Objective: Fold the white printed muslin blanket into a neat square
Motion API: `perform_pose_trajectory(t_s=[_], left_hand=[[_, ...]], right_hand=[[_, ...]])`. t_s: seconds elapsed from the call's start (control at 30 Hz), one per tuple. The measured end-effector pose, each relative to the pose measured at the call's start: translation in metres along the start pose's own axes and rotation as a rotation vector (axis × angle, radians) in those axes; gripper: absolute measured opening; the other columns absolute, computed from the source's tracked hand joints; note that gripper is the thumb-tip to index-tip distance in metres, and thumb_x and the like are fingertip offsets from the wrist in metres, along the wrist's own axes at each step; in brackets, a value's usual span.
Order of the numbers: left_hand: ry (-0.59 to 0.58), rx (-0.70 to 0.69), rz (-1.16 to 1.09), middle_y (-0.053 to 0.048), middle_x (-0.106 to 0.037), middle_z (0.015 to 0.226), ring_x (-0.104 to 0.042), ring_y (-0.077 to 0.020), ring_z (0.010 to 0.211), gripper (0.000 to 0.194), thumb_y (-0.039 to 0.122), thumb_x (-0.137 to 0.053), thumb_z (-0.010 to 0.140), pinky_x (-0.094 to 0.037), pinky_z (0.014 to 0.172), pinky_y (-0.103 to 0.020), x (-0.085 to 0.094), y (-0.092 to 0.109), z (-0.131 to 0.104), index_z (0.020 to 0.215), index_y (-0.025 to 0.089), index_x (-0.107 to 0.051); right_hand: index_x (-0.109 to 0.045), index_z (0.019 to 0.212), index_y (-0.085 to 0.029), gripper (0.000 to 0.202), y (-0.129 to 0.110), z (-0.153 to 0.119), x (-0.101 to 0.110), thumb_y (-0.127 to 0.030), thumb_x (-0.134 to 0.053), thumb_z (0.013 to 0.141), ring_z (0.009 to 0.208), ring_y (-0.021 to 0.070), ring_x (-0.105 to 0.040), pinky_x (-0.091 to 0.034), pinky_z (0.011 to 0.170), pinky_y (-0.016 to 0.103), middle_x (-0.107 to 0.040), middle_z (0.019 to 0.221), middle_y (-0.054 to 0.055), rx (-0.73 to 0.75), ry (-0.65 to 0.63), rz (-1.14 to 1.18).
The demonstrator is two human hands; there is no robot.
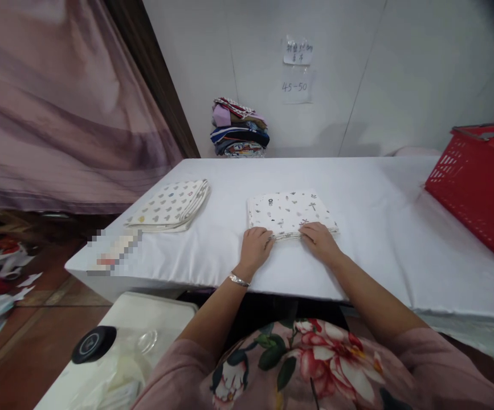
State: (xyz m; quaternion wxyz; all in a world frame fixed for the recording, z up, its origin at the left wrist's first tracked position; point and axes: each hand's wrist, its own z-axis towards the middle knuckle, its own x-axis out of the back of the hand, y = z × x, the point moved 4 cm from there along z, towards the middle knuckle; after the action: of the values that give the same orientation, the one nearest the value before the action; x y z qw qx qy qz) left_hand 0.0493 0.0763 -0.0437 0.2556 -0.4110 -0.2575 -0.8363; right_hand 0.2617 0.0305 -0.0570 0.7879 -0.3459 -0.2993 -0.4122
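Note:
A white folded cloth (289, 209) with small dark prints, palm trees among them, lies flat on the white-covered table (370, 228) in front of me. At its near left corner, my left hand (256, 249) has its fingers closed on the edge; a silver bracelet circles that wrist. My right hand (321, 242) grips the same near edge further right, fingertips on top of the fabric. Several layers show along this edge between the hands. Off to the left rests another folded cloth (167, 205), cream with rows of grey prints, touched by neither hand.
A red plastic basket (477, 182) stands at the table's right end. Folded fabrics (240, 128) are stacked by the back wall. Paper signs (298, 68) hang above. Lower left, a white surface (156, 310) holds a black round lid (94, 344) and clear plastic. A pinkish curtain (58, 102) hangs left.

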Motion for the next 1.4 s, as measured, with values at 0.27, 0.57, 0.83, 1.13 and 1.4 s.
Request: perform_pose_trajectory(t_s=[0.27,0.57,0.83,1.13,1.4], left_hand=[[-0.013,0.029,0.051,-0.007,-0.06,0.105,-0.049,-0.0208,0.102,0.024,0.02,-0.044,0.089,-0.04,0.084,-0.036,0.01,-0.013,-0.013,0.109,0.021,-0.058],[-0.175,-0.075,0.106,-0.005,-0.061,0.094,-0.051,-0.0213,0.095,0.014,0.022,-0.055,0.083,-0.038,0.082,-0.038,0.015,-0.016,0.004,0.096,0.023,-0.062],[-0.178,-0.113,0.148,-0.005,-0.059,0.087,-0.051,-0.0215,0.09,0.01,0.016,-0.054,0.08,-0.037,0.082,-0.039,0.016,-0.01,0.009,0.087,0.02,-0.06],[-0.105,-0.124,0.141,-0.006,-0.059,0.087,-0.05,-0.0213,0.091,0.013,0.017,-0.05,0.084,-0.037,0.082,-0.039,0.009,-0.011,-0.005,0.09,0.02,-0.061],[-0.142,-0.133,0.099,-0.005,-0.059,0.09,-0.05,-0.0208,0.092,0.013,0.026,-0.052,0.086,-0.037,0.082,-0.038,0.013,-0.01,-0.01,0.096,0.022,-0.06]], right_hand=[[-0.063,0.101,-0.022,0.022,0.002,-0.001,-0.002,-0.021,-0.046,0.087,0.1,0.0229,-0.054,-0.043,0.086,0.042,-0.064,0.103,0.007,-0.015,0.007,0.011],[-0.064,0.102,-0.022,0.024,0.003,-0.002,-0.004,-0.023,-0.047,0.086,0.099,0.0241,-0.054,-0.043,0.087,0.044,-0.064,0.103,0.008,-0.046,0.012,0.007],[-0.063,0.103,-0.02,0.023,0.002,-0.002,-0.004,-0.022,-0.047,0.086,0.1,0.0234,-0.053,-0.042,0.087,0.042,-0.063,0.104,0.008,-0.047,0.009,-0.002],[-0.063,0.104,-0.021,0.024,0.004,-0.002,-0.005,-0.023,-0.047,0.086,0.102,0.0237,-0.053,-0.042,0.088,0.043,-0.063,0.105,0.008,-0.05,0.005,-0.001],[-0.063,0.106,-0.023,0.026,0.003,-0.002,-0.004,-0.023,-0.046,0.086,0.102,0.0244,-0.053,-0.042,0.088,0.044,-0.063,0.105,0.008,-0.056,-0.003,0.004]])
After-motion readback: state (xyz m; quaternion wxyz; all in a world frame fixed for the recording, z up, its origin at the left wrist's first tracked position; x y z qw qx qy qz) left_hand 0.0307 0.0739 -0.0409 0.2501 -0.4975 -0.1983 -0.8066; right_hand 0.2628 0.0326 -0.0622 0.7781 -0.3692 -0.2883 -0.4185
